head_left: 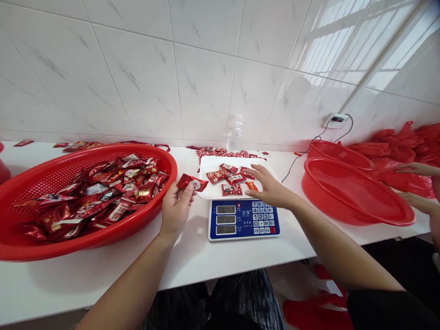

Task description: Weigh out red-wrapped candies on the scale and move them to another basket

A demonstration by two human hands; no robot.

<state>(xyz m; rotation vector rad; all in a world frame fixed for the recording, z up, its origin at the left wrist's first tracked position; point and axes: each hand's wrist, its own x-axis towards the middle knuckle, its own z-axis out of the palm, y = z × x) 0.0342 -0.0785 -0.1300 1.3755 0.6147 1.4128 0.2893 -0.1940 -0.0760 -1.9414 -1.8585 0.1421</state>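
Observation:
My left hand (179, 205) pinches a red wrapped snack packet (193, 183) at the left edge of a white scale tray (205, 166). Fingers spread, my right hand (270, 185) is over the tray's right side and holds nothing that I can see. Several red packets lie on the tray, among them a patterned one (231, 189) near the front and a small red-yellow one (251, 185) by my right fingertips. Below the tray is the scale's blue panel (244, 219) with keys and a lit display. A large red basket (169, 169) full of similar packets stands to the left.
Behind the tray lie red packets (223, 152) and a clear plastic bottle (235, 133) against the tiled wall. Red baskets (357, 192) stand at right, near red plastic bags (395, 146) and another person's hands (421, 183). A black cable (295, 160) runs to a wall socket.

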